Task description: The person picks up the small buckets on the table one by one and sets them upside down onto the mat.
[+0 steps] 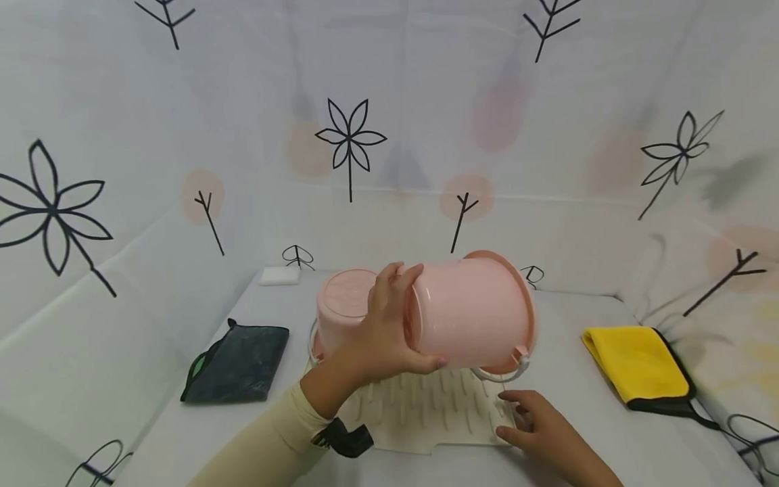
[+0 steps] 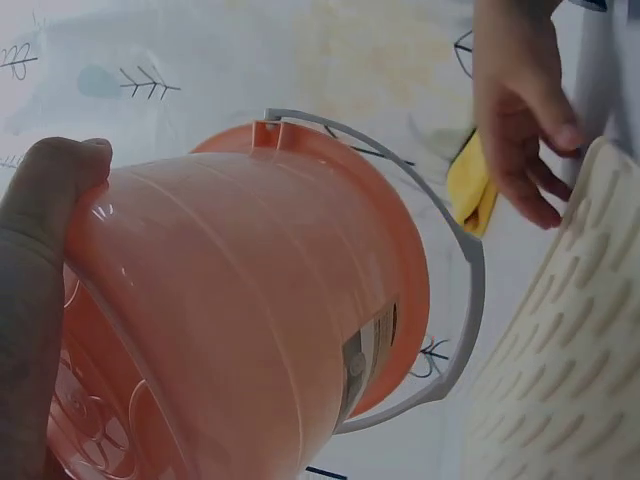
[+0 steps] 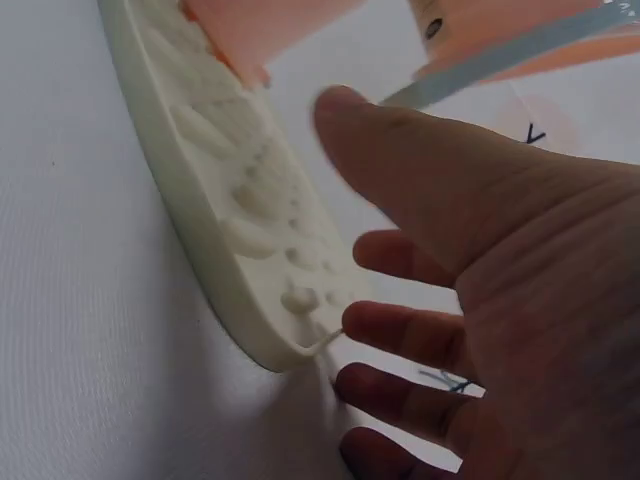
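My left hand (image 1: pixel 380 338) grips a pink bucket (image 1: pixel 475 314) by its base end. The bucket lies sideways in the air, its rim facing right and its grey handle (image 2: pixel 468 300) hanging loose. A label (image 2: pixel 370 350) shows on its wall in the left wrist view. Behind the left hand, a second pink bucket (image 1: pixel 341 311) stands upside down on the cream ridged mat (image 1: pixel 420 412). My right hand (image 1: pixel 538 426) is beside the mat's right edge, fingers spread and loosely bent. Nothing is in it; whether a fingertip touches the mat, I cannot tell.
To the left lies a folded dark cloth (image 1: pixel 243 362), and to the right a folded yellow cloth (image 1: pixel 645 368) with black trim. A small white block (image 1: pixel 280 275) sits at the back left. Patterned white sheeting (image 1: pixel 402 223) walls the table's back and sides.
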`<control>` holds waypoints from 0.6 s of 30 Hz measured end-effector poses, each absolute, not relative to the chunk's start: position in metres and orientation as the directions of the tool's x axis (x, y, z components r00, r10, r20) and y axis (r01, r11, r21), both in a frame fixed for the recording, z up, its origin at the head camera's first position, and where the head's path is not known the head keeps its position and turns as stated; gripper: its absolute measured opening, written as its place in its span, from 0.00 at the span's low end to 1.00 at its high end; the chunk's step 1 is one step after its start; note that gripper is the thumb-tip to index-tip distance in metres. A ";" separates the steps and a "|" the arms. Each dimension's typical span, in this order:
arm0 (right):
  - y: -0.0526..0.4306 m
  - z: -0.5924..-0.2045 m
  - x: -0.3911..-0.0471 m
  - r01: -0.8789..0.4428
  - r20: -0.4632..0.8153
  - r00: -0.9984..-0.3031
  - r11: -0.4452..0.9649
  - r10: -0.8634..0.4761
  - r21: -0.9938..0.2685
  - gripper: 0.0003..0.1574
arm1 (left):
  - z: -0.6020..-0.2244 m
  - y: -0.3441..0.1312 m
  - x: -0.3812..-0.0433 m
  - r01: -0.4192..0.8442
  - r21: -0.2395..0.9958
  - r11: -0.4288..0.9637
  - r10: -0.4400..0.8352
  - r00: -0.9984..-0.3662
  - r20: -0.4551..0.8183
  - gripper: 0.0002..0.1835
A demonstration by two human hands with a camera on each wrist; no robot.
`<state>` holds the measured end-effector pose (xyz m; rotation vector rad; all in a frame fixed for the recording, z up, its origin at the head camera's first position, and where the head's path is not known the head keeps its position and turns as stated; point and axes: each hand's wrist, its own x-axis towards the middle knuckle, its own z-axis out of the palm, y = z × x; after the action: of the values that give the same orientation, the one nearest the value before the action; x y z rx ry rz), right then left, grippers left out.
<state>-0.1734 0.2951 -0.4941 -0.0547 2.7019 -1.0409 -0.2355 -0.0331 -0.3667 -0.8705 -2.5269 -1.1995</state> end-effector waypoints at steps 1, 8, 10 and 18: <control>0.295 -0.495 -0.173 0.028 -0.205 -0.968 0.752 -0.142 -0.658 0.45 | -0.363 -0.034 -0.237 0.592 0.636 0.495 0.421 -0.804 0.421 0.71; 0.291 -0.501 -0.173 -0.018 -0.209 -0.961 0.800 -0.178 -0.600 0.54 | -0.341 -0.042 -0.250 0.602 0.579 0.550 0.435 -0.798 0.416 0.72; 0.290 -0.503 -0.173 -0.004 -0.232 -0.957 0.805 -0.176 -0.594 0.55 | -0.335 -0.045 -0.253 0.605 0.553 0.573 0.439 -0.796 0.416 0.72; 0.293 -0.503 -0.172 -0.086 -0.184 -0.960 0.847 -0.211 -0.524 0.57 | -0.309 -0.045 -0.271 0.645 0.483 0.592 0.490 -0.764 0.420 0.68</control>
<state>-0.1718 0.2926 -0.5028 -0.2275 2.7902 -0.7752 -0.2713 -0.0451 -0.3095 -0.9371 -2.5791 -0.9273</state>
